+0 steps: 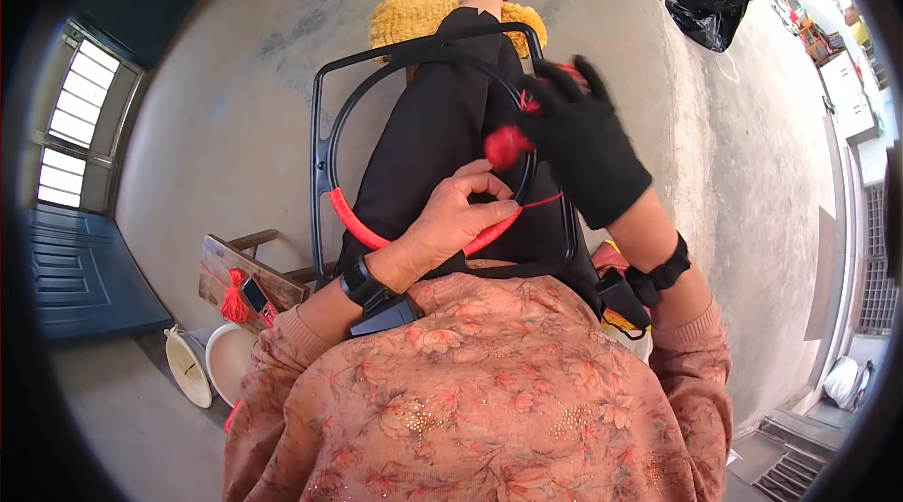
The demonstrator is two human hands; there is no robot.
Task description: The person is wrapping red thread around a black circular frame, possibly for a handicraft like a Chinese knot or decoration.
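Note:
A black metal frame [318, 116] with a round inner ring [340, 121] rests across my lap. Red cord is wound tightly round the ring's near part, forming a smooth red wrapping [356, 222]. My bare left hand [461, 212] pinches the ring and cord at the right end of this wrapping, thumb and forefinger pressed together. A taut red strand [543, 201] runs from there toward my right wrist. My right hand [578, 144], in a black glove, is over the ring's right side, blurred, with a small bundle of red cord [508, 146] at its curled fingers.
At my left is a wooden stool [221, 262] bearing a red cord hank [235, 298] and a phone [257, 298]. White buckets [229, 363] stand below it. A yellow fluffy cover [404, 17] lies under my legs. A black plastic bag [710, 15] sits far right.

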